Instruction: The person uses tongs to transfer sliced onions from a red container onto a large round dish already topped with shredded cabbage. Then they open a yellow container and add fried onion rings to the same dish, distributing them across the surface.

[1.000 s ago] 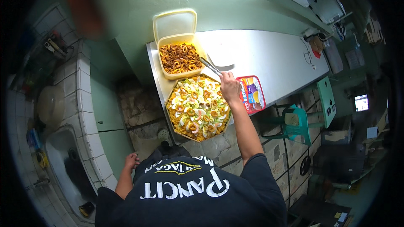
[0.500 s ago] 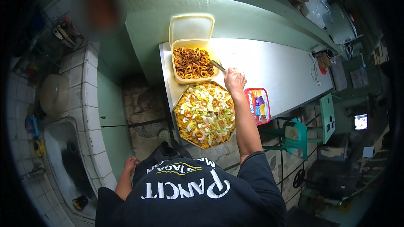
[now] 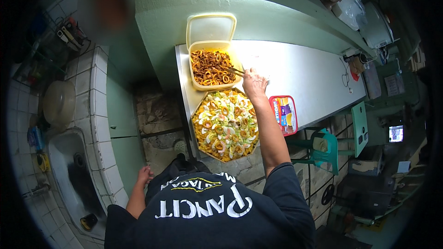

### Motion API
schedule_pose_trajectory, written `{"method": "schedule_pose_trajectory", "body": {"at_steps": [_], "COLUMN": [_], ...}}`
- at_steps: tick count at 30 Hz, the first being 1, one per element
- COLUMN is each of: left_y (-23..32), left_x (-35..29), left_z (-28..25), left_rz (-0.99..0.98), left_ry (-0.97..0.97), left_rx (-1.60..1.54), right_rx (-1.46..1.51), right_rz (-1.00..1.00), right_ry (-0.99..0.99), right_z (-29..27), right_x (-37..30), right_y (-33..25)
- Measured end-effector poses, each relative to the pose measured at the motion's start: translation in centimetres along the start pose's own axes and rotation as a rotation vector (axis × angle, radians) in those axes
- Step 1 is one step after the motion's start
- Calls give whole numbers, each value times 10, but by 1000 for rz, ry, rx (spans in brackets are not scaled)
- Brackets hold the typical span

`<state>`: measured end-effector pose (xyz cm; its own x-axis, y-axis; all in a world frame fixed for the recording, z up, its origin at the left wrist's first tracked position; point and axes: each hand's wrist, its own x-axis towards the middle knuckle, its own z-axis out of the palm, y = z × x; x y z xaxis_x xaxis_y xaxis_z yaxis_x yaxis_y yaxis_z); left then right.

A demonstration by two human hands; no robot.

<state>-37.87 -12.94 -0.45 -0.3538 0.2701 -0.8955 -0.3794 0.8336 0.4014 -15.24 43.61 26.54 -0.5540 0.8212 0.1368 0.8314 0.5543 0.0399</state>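
Note:
My right hand [image 3: 254,84] grips a pair of tongs [image 3: 236,71], reaching over the table's left end. The tongs' tips are at the right part of a yellow plastic tub [image 3: 201,85] of fried brown squid rings [image 3: 210,67]. Below my right wrist lies an octagonal tray [image 3: 194,133] heaped with yellow noodles, topped with sliced egg, shredded greens and squid rings. My left hand [image 3: 145,174] hangs low beside my body, away from the food, its fingers loosely curled with nothing seen in them.
The tub's lid [image 3: 211,27] stands up against the green wall. A red-rimmed container [image 3: 284,115] with a colourful label sits right of my forearm on the white table [image 3: 309,78]. A green plastic chair [image 3: 325,150] stands beyond it. At left is a tiled sink [image 3: 69,166].
My right hand has shifted slightly left with the tongs. The tongs now lie flatter, and their two arms show apart over the squid rings. My left hand is nearly still.

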Motion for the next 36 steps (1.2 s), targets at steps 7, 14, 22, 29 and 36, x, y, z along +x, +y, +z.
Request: {"method": "schedule_pose_trajectory", "body": {"at_steps": [7,14,22,29,36], "left_y": [-13,-1,-8,16,43], "left_x": [3,-11,-4,-2,-13], "left_z": [-5,-7,-3,2,15], "left_rz": [-34,-69,-64,-3,-6], "left_ry": [23,23,-1,-34,-41], "left_rx": [8,16,83,179,161], "right_rx": [-7,283,546,554,476], "right_rz": [-168,90,172,318,350], "right_ry": [46,-31,94,-76,2], "right_z": [9,-31,-76,-78,-62], "right_x": [4,-23,-174,-259,-251], "right_y": [-27,1,58,66,62]}}
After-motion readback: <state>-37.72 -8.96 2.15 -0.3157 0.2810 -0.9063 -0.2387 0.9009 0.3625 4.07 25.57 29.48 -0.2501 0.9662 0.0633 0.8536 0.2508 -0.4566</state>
